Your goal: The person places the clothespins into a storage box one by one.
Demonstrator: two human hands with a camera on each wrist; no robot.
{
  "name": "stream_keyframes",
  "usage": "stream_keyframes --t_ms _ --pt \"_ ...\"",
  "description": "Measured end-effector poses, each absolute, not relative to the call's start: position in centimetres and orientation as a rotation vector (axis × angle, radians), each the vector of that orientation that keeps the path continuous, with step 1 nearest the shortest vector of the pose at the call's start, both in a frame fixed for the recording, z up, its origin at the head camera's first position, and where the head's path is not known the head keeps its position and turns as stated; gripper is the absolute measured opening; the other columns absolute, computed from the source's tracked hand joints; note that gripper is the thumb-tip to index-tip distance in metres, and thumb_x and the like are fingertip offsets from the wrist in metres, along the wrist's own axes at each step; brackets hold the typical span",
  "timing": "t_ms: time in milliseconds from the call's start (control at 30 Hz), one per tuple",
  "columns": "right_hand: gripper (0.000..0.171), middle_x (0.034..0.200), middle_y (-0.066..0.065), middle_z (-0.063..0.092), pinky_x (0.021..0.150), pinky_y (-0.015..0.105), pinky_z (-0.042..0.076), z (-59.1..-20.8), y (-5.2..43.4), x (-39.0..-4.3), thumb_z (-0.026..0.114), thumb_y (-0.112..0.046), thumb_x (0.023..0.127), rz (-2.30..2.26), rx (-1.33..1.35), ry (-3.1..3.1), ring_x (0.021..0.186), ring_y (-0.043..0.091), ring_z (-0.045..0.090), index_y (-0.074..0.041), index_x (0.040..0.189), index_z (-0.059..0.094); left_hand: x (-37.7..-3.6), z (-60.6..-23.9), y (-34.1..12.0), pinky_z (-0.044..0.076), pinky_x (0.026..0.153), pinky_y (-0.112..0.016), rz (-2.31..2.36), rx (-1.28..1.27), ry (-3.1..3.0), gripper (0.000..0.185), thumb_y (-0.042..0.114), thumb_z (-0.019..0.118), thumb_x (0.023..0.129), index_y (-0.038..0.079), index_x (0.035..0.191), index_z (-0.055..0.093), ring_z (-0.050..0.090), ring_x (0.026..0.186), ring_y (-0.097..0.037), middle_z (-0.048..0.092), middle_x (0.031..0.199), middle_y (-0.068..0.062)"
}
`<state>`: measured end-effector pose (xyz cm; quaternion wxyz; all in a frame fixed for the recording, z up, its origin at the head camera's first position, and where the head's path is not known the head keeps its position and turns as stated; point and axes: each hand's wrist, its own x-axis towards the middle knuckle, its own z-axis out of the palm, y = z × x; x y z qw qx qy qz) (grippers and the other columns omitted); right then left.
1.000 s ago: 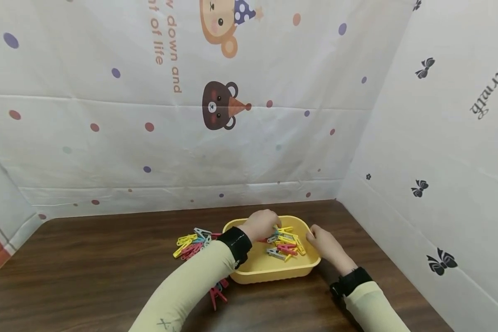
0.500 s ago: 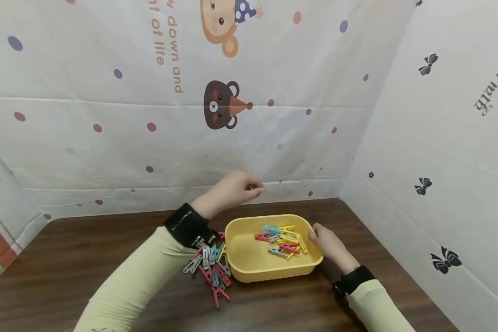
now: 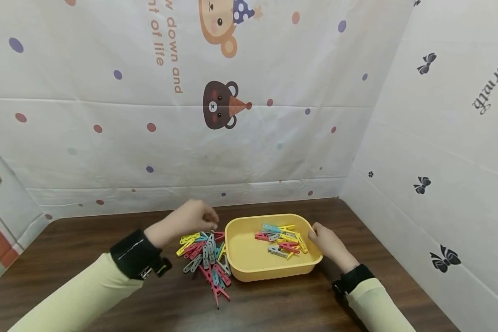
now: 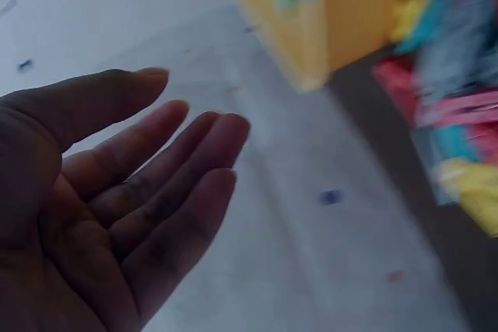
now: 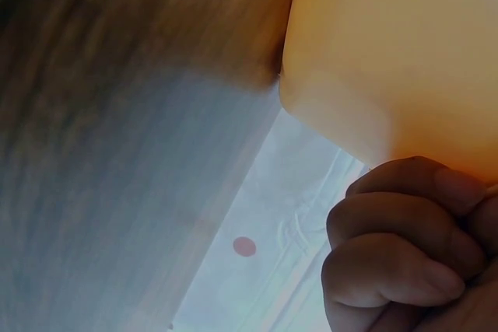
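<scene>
My left hand (image 3: 186, 222) hovers over the back of a pile of plastic clothespins (image 3: 205, 258) in red, yellow, blue and grey. In the left wrist view its fingers (image 4: 179, 215) are loosely bent, with nothing between them and the thumb. At the right end of the yellow basin (image 3: 249, 272), my right hand (image 3: 329, 244) grips the rim. Its curled fingers (image 5: 397, 270) show against the basin's outer wall in the right wrist view. Inside the basin, several clothespins (image 3: 288, 244) lie loose toward the right side.
The pile sits right against the basin's left side on a dark wooden table (image 3: 108, 258). A patterned white sheet (image 3: 274, 152) hangs behind the table, and another covered wall (image 3: 419, 221) rises along its right edge.
My left hand has come up out of the basin and moved left to over the pile. A blue clothespin now shows in the basin. The right hand keeps its place on the rim.
</scene>
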<state>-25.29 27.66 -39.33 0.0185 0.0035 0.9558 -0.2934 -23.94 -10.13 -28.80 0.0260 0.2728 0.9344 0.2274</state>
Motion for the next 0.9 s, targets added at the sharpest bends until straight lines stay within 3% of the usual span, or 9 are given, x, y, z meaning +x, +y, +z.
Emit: stream_keyframes --t_ms 133,233,367,633,800,900 --pt "0.019 0.075 0.006 0.046 0.056 0.028 0.039 -39.3 27.7 -25.3 0.046 -0.018 0.105 -0.909 0.018 2.965 0.064 0.017 0.049 0.000 0.099 0.051 -22.7 -32.0 -11.4 0.058 0.068 -0.028 0.646 0.759 2.858 0.010 0.011 0.079 0.086 0.005 0.094 0.079 0.067 0.076 -0.011 0.077 0.090 -0.004" --pt "0.019 0.074 0.006 0.045 0.056 0.028 0.038 -39.3 27.7 -25.4 0.046 -0.018 0.105 -0.908 0.020 2.969 0.064 0.017 0.048 -0.001 0.098 0.050 -22.0 -34.2 -12.2 0.046 0.056 -0.024 0.637 0.685 2.885 0.011 0.012 0.080 0.084 0.005 0.078 0.075 0.055 0.063 -0.008 0.065 0.070 0.003" --pt "0.020 0.074 0.006 0.045 0.056 0.028 0.039 -39.3 27.8 -25.4 0.046 -0.018 0.106 -0.913 0.024 2.966 0.064 0.017 0.049 -0.001 0.098 0.050 -21.7 -36.5 -12.9 0.032 0.052 -0.023 0.670 0.545 2.929 0.024 0.011 0.081 0.083 0.009 0.065 0.066 0.042 0.054 -0.009 0.048 0.059 0.006" --pt "0.018 0.075 0.007 0.046 0.056 0.027 0.039 -39.5 27.7 -25.1 0.046 -0.017 0.105 -0.919 0.017 2.956 0.063 0.017 0.049 0.000 0.099 0.050 -21.7 -38.3 -13.0 0.028 0.052 -0.023 0.676 0.431 2.942 0.029 0.009 0.083 0.081 0.009 0.059 0.063 0.039 0.053 -0.010 0.042 0.055 0.006" --pt "0.019 0.074 0.006 0.045 0.056 0.028 0.039 -39.4 27.8 -25.2 0.046 -0.017 0.106 -0.922 0.019 2.955 0.063 0.017 0.048 -0.001 0.098 0.049 -21.7 -38.5 -12.9 0.031 0.054 -0.023 0.644 0.430 2.961 0.018 0.003 0.082 0.077 0.007 0.066 0.068 0.043 0.056 -0.011 0.048 0.060 0.005" --pt "0.020 0.074 0.006 0.045 0.055 0.028 0.038 -39.4 27.8 -25.2 0.045 -0.018 0.106 -0.921 0.013 2.960 0.062 0.017 0.048 0.000 0.098 0.050 -21.5 -38.5 -12.7 0.031 0.053 -0.024 0.620 0.411 2.971 0.021 0.002 0.081 0.077 0.008 0.065 0.065 0.044 0.055 -0.012 0.048 0.059 0.004"
